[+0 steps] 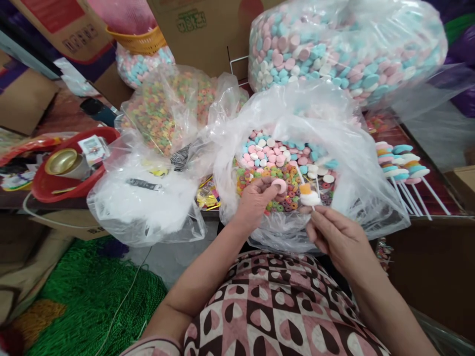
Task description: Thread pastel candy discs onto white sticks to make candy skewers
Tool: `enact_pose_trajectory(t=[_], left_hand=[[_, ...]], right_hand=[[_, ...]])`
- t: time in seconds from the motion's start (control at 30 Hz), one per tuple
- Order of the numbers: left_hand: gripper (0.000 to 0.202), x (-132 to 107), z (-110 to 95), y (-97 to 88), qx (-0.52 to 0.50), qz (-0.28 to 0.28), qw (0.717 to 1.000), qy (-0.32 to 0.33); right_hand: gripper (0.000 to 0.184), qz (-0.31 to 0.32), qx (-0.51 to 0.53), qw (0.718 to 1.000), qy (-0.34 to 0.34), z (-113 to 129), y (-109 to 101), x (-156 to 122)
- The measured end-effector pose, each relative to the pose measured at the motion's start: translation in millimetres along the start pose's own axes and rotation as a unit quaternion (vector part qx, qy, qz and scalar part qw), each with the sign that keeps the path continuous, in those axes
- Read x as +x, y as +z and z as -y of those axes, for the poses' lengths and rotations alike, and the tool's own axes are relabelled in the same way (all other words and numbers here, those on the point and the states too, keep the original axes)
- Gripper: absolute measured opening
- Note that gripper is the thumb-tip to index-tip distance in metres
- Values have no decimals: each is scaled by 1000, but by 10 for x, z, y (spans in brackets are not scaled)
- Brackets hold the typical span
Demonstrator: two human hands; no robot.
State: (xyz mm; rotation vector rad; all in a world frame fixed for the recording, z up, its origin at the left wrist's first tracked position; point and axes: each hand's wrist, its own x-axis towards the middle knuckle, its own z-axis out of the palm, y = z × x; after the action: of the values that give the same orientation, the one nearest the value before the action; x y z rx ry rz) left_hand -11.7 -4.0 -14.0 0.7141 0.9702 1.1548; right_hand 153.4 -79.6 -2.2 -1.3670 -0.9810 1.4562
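My left hand (256,201) pinches a round pink marshmallow (279,186) between thumb and fingers, above the ring-shaped cereal (256,178) in the open plastic bag (356,158). My right hand (336,235) grips a thin white stick (299,174). Threaded on that stick are a white marshmallow (310,199) and an orange piece (305,189), with its upper end bare. The pink marshmallow is apart from the stick, to its left. Behind the cereal in the same bag lie loose pink, blue and white marshmallows (272,157).
Finished-looking marshmallow sticks (404,160) lie at the table's right edge. A large marshmallow bag (349,54) and a cereal bag (163,111) stand behind. At left are a white-filled plastic bag (144,207) and a red basin (39,185); green stringy material (96,291) covers the floor.
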Motion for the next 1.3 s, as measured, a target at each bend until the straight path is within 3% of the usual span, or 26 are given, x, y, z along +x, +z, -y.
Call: enact_pose_trajectory(t=[0.13, 0.33, 0.47, 0.57, 0.63, 0.9, 1.1, 1.2, 1.3], left_hand=[[46, 30, -17, -31, -73, 12, 997, -9], [46, 19, 1, -4, -92, 9, 996, -11], [39, 3, 57, -45, -9, -5, 997, 76], [32, -15, 124, -98, 111, -4, 979, 171], [30, -21, 175, -124, 161, -1, 966, 200], [28, -140, 249, -53, 173, 12, 970, 171], [26, -314, 192, 41, 246, 81, 953, 159], [29, -303, 139, 42, 259, 114, 948, 147], [34, -203, 61, -13, 234, 91, 957, 144]], right_hand=[[40, 41, -86, 995, 6, -69, -56, -170], [37, 37, -166, 985, -17, -54, 4, -156], [40, 34, -165, 986, -1, -26, 16, -161], [43, 31, -144, 989, 32, -19, 19, -181], [44, 29, -131, 990, 50, -16, 25, -195], [37, -2, -84, 996, 34, -23, 124, -224], [42, -21, -33, 999, 35, -158, 116, -103], [44, -17, -15, 999, 44, -193, 69, -34], [40, -62, 32, 997, 16, -143, 3, -12]])
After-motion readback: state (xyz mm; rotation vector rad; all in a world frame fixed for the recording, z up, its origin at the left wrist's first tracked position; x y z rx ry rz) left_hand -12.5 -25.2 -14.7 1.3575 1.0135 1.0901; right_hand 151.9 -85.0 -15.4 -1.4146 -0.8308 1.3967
